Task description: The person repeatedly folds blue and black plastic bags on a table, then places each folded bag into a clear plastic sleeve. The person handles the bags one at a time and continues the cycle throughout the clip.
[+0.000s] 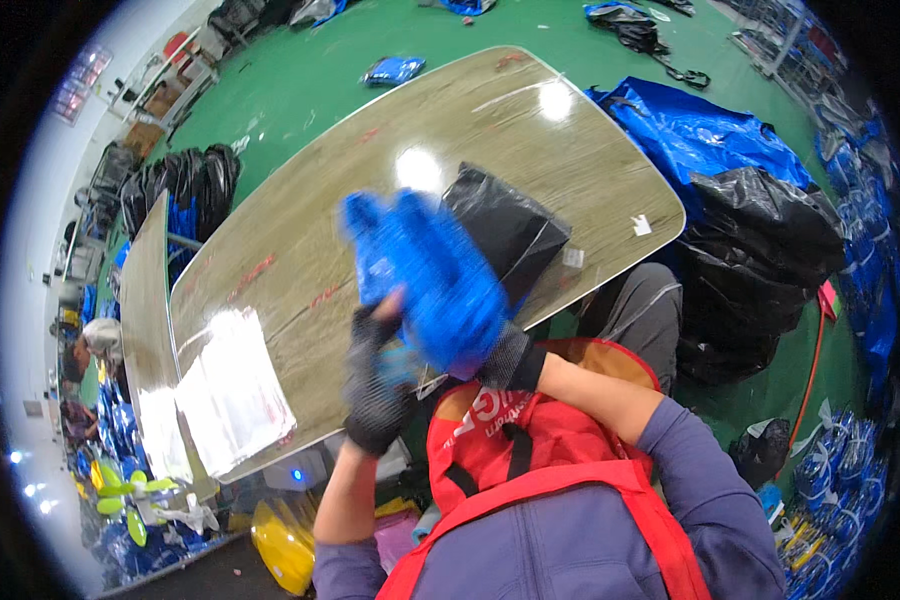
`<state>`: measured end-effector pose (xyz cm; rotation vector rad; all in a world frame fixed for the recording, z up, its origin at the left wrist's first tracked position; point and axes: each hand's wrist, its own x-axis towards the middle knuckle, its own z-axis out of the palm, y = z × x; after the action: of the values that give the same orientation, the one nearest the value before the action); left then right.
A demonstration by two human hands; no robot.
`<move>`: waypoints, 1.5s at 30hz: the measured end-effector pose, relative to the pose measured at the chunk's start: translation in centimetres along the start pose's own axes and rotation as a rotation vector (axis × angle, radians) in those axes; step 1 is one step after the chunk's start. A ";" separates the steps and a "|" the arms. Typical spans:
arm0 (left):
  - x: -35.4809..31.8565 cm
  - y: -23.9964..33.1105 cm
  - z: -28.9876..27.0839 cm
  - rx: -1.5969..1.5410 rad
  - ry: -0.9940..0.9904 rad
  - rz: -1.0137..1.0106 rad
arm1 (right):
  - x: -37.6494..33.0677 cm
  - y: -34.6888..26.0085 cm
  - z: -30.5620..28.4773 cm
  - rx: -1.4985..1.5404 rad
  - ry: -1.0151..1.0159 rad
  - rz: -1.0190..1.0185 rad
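A folded blue plastic sheet [425,275], smeared by motion, is held up over the near edge of the table. My right hand [513,358], in a dark fingerless mesh glove, grips its lower right corner. At its left side is my left hand [372,385], gloved the same way, with a bare fingertip against the blue plastic. Blur hides how the left fingers are bent, and a bit of light blue shows beside that palm. Behind the sheet, a folded black plastic sheet [505,225] lies flat on the wood-patterned table [320,220].
Clear plastic bags [235,395] lie on the table's left part. Big blue [705,130] and black plastic sheets [765,260] are heaped at its right. A blue packet [393,70] rests on the green floor beyond. Bundled blue packs [830,500] stand at the lower right.
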<state>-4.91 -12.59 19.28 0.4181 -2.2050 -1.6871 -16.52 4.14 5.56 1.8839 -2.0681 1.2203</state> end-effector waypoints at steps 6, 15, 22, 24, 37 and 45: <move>10.8 -2.6 9.9 1.090 -0.300 0.645 | -0.7 1.0 0.4 0.179 -0.054 0.106; 11.0 -6.0 11.4 1.217 -0.275 0.531 | 2.9 0.2 -11.9 0.000 -0.537 0.457; 16.3 -5.9 8.3 1.019 -0.337 0.454 | 4.0 9.9 -9.8 -0.477 0.051 0.309; 17.7 -6.5 8.3 0.897 -0.309 0.563 | 2.2 9.9 -9.8 -0.415 -0.005 0.244; 1.5 -11.2 6.9 -0.292 -0.085 -0.140 | -2.0 3.1 -12.4 0.988 0.530 1.042; -2.3 -16.3 -21.8 0.805 0.921 0.149 | -1.5 4.7 -11.3 1.066 0.151 1.319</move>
<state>7.08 -34.76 8.60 0.9483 -1.9585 -0.2862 -25.18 11.68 10.12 0.0298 -2.7991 2.9569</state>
